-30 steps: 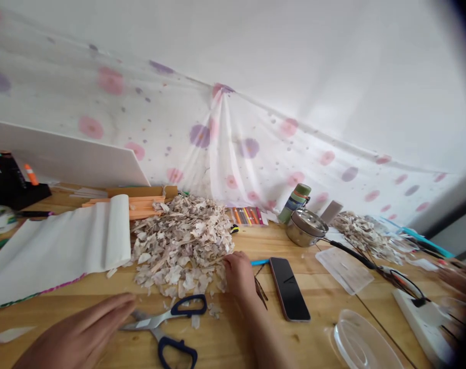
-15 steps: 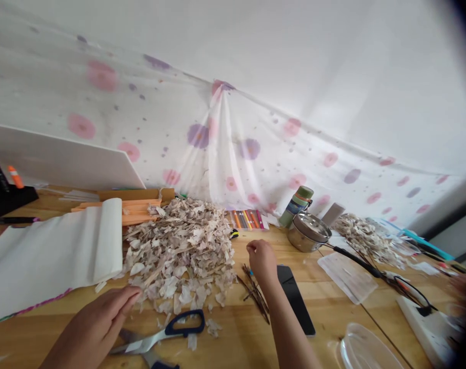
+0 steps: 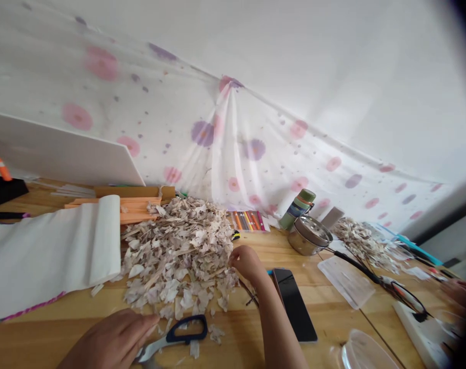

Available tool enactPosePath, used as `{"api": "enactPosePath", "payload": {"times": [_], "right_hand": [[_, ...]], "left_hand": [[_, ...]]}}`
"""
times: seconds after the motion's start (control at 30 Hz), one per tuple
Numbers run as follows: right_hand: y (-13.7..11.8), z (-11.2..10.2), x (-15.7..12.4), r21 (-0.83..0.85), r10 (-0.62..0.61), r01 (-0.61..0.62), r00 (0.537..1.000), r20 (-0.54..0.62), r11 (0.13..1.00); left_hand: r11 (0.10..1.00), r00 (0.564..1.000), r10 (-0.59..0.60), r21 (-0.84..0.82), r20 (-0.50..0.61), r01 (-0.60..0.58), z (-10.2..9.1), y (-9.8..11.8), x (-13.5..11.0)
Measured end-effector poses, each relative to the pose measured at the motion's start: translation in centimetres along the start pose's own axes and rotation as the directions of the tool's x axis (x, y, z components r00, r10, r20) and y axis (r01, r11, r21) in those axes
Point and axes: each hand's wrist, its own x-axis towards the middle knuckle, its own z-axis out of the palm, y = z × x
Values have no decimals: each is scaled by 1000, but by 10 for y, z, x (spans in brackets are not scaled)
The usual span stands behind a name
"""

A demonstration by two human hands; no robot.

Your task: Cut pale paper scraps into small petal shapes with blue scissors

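Right hand (image 3: 245, 260) curls loosely into the near-right edge of the big heap of dried scraps (image 3: 179, 251), grip unclear; left hand (image 3: 119, 338) lies flat by the scissors (image 3: 175, 338) just before the heap, most of it seemingly unsorted

— What sort of place is this?

— A home craft corner, by the look of it. A wooden surface (image 3: 325, 318) stands against a wall hung with a flower-dotted cloth (image 3: 233, 148).

— And what says craft?

— A heap of torn dried scraps (image 3: 179, 251), blue-handled scissors (image 3: 177, 335), a pack of coloured pens (image 3: 248, 220), a roll of white paper (image 3: 52, 251). A phone (image 3: 294, 302), a flask (image 3: 297, 209) and a steel pot (image 3: 308, 234) make it homely.
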Motion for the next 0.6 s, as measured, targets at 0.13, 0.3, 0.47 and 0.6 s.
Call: {"api": "enactPosePath", "payload": {"times": [0.13,0.3,0.47,0.6], "right_hand": [[-3,-2,-2,353,-59,53,998,5,934],[-28,5,-14,763,-132,58,991,36,644],[-67,21,-35,953,-154,-45,983,95,300],[-95,37,-54,972,-177,-160,966,191,174]], "left_hand": [[994,996,84,67,34,-86,-4,3,4],[998,998,-62,-8,16,62,-3,11,5],[857,897,-413,-264,157,442,-14,28,19],[565,793,-554,-586,252,581,-25,37,30]]}}
